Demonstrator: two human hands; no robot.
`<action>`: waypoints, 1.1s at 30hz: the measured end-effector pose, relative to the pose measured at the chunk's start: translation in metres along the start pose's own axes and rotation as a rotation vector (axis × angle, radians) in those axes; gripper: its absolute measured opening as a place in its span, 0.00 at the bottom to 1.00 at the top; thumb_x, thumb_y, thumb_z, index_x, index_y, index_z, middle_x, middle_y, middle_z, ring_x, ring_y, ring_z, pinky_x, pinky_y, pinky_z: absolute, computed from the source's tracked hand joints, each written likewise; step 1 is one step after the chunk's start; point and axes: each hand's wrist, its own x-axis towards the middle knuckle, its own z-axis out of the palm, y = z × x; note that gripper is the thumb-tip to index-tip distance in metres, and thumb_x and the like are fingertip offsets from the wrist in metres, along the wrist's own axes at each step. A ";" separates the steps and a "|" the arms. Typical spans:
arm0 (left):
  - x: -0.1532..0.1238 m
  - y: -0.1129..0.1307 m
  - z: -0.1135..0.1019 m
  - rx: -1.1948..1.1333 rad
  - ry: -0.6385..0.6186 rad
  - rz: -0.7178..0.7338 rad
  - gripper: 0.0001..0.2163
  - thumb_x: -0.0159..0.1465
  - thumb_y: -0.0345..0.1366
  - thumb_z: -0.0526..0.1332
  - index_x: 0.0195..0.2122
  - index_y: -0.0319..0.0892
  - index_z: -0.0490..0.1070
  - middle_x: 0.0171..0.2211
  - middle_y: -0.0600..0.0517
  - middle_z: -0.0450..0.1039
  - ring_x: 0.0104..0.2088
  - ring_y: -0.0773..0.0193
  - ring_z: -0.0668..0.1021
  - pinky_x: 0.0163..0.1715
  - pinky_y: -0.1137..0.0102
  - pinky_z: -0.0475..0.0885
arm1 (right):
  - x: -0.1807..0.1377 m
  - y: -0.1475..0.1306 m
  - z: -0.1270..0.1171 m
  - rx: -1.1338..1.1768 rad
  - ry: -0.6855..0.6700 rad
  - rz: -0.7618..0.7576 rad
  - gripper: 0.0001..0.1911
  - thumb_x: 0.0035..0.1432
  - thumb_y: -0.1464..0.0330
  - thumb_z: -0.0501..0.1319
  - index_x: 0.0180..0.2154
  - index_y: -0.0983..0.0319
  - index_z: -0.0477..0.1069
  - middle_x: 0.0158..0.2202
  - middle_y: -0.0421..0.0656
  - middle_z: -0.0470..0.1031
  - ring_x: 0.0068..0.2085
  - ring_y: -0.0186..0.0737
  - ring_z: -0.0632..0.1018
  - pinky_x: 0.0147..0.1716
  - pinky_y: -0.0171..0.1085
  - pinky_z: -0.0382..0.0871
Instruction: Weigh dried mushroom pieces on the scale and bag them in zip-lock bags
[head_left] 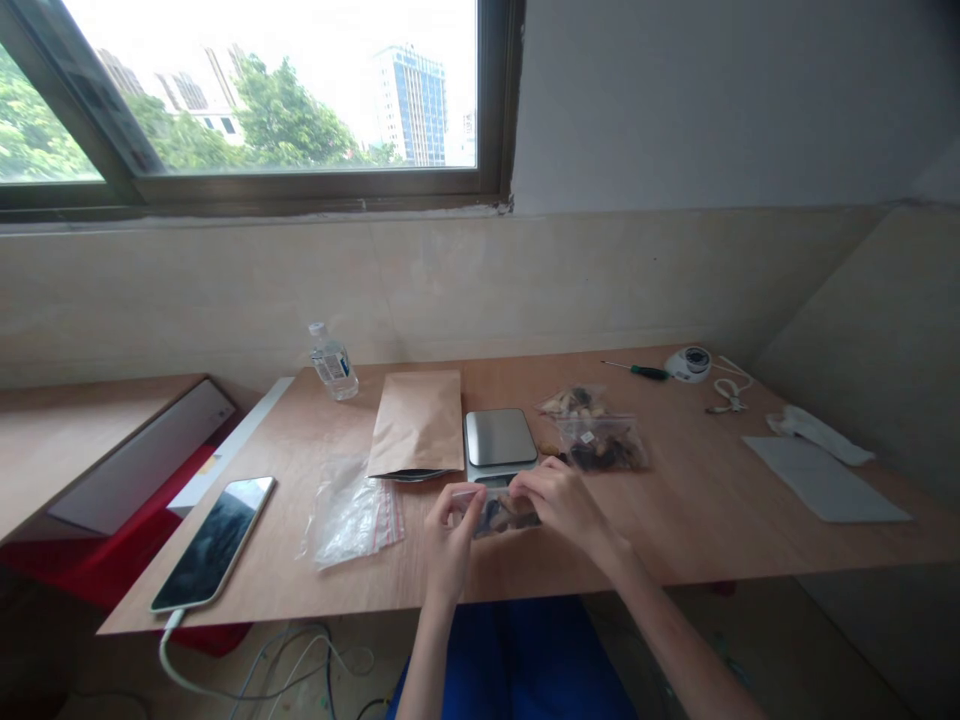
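Between my hands is a clear zip bag (499, 515) with brownish and dark pieces inside, near the table's front edge. My left hand (453, 525) pinches the bag's left end between thumb and fingers. At its upper right edge, my right hand (559, 497) has its fingers closed on the bag. Just beyond stands a kitchen scale (501, 438) with a bare metal plate; the bag and hands partly cover its front. A brown paper pouch (418, 425) lies left of the scale, its mouth slightly apart toward me. Flat empty clear zip bags (354, 515) lie left of my left hand.
Right of the scale lie two filled zip bags (606, 445). Farther right are a green-handled screwdriver (649, 372), a white dome camera (688, 364) with cable, and a grey-white sheet (825, 480). A water bottle (334, 365) stands back left; a phone (215, 545) charges front left.
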 end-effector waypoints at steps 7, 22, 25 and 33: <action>0.001 -0.003 0.001 -0.125 0.059 -0.066 0.11 0.57 0.43 0.62 0.34 0.40 0.73 0.29 0.51 0.75 0.32 0.64 0.76 0.32 0.73 0.69 | -0.006 0.009 -0.003 0.018 -0.003 0.014 0.08 0.60 0.72 0.57 0.33 0.59 0.75 0.33 0.41 0.80 0.35 0.36 0.76 0.39 0.35 0.63; 0.002 -0.004 -0.011 -0.114 0.035 -0.073 0.16 0.63 0.47 0.54 0.29 0.40 0.73 0.29 0.50 0.74 0.29 0.66 0.74 0.33 0.73 0.67 | -0.049 0.039 -0.062 0.163 0.025 0.337 0.12 0.60 0.63 0.55 0.34 0.58 0.76 0.36 0.42 0.79 0.38 0.40 0.78 0.39 0.35 0.70; 0.004 -0.007 -0.021 -0.081 0.027 -0.090 0.16 0.63 0.47 0.54 0.30 0.40 0.73 0.29 0.50 0.74 0.29 0.65 0.74 0.33 0.72 0.67 | -0.068 0.074 -0.093 0.153 0.034 0.495 0.14 0.57 0.59 0.56 0.32 0.59 0.77 0.34 0.43 0.80 0.37 0.44 0.79 0.35 0.35 0.71; -0.001 -0.005 -0.054 0.033 0.150 -0.084 0.18 0.60 0.50 0.55 0.29 0.40 0.73 0.27 0.50 0.73 0.29 0.63 0.74 0.31 0.70 0.69 | -0.083 0.165 -0.102 -0.075 -0.007 0.544 0.16 0.56 0.62 0.54 0.33 0.61 0.79 0.36 0.47 0.81 0.36 0.48 0.80 0.35 0.39 0.71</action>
